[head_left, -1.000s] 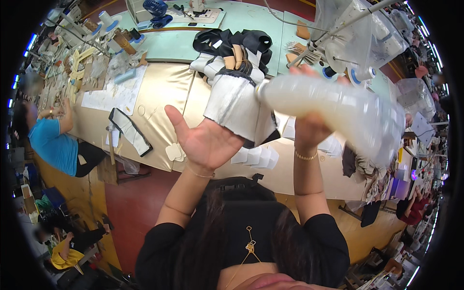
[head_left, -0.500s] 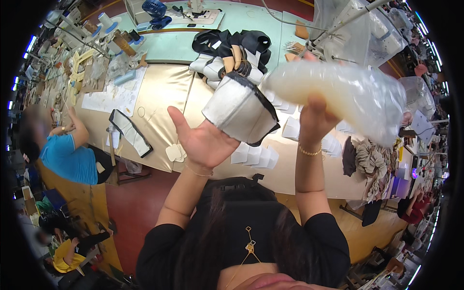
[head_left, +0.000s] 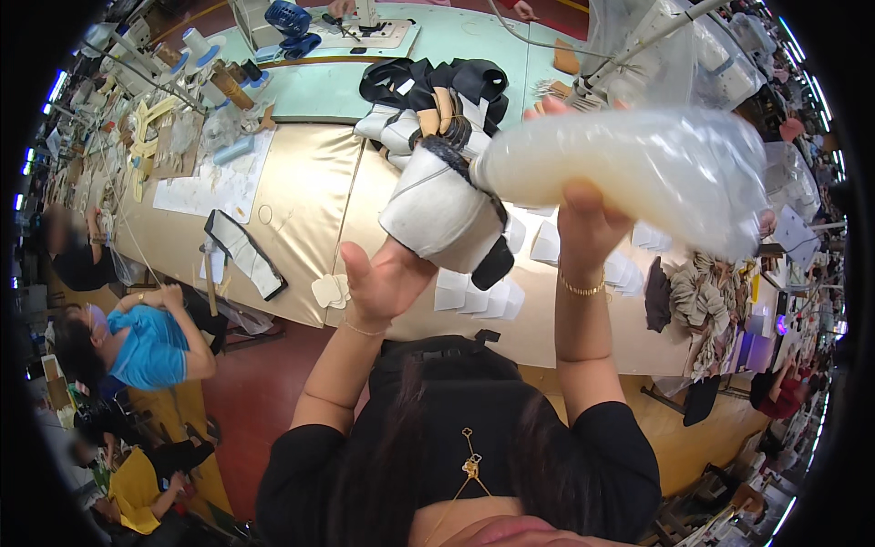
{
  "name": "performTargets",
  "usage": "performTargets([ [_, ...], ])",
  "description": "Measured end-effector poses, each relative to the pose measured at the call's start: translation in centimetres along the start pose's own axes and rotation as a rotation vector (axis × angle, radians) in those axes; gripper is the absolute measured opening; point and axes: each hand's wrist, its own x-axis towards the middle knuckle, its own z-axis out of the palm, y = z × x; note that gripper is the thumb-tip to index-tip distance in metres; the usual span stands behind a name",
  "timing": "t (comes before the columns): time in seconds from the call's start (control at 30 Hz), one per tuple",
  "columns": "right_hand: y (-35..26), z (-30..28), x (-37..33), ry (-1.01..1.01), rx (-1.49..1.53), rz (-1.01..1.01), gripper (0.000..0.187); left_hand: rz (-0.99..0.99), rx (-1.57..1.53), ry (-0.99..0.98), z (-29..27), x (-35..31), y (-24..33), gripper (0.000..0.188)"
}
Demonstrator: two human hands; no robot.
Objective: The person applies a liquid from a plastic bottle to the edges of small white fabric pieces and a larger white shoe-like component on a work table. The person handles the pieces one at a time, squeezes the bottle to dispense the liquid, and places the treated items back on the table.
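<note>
In front of me a white fabric piece with black edging [head_left: 428,205] rests on my left hand [head_left: 387,290]. That hand's thumb stands apart; its fingers go out of sight behind the piece. My right hand [head_left: 592,228] is wrapped round a large translucent plastic squeeze bottle [head_left: 638,169] with pale, yellowish liquid inside. The bottle lies nearly level, its narrow end touching or very close to the piece's black upper edge. Beyond it sits a pile of similar white pieces and black fabric [head_left: 433,87].
Another black-edged white piece [head_left: 246,255] lies left on the gold-covered table [head_left: 305,173]. White cut pieces [head_left: 478,296] form rows before me. Crumpled grey-brown fabric [head_left: 702,301] lies right. A sewing machine [head_left: 369,23] stands at the back. A co-worker in blue [head_left: 159,342] is at left.
The white piece has turned and tilted, curling its lower black corner toward me. The bottle's narrow end has moved left and slightly down to its edge. The co-worker in blue has shifted position.
</note>
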Motion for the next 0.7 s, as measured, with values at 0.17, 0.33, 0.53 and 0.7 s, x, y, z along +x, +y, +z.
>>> performTargets([
  [0.17, -0.2, -0.2, 1.2, 0.199, 0.102, -0.108, 0.073, 0.047, -0.309, -0.033, -0.3, 0.7, 1.4, 0.108],
  [0.33, -1.0, -0.5, 1.2, 0.237, 0.08, -0.08, 0.079, -0.022, -0.637, 0.168, -2.0, 2.8, 3.3, 0.091],
  [0.53, -1.7, 1.2, 0.0, 0.25, 0.146, -0.039, 0.083, 0.047, -0.337, 0.123, -1.1, 1.6, 1.1, 0.089],
  [0.7, -1.5, 2.7, -1.3, 0.006, 0.149, -0.101, 0.072, 0.091, -0.167, 0.123, 0.0, 0.7, 0.8, 0.089],
])
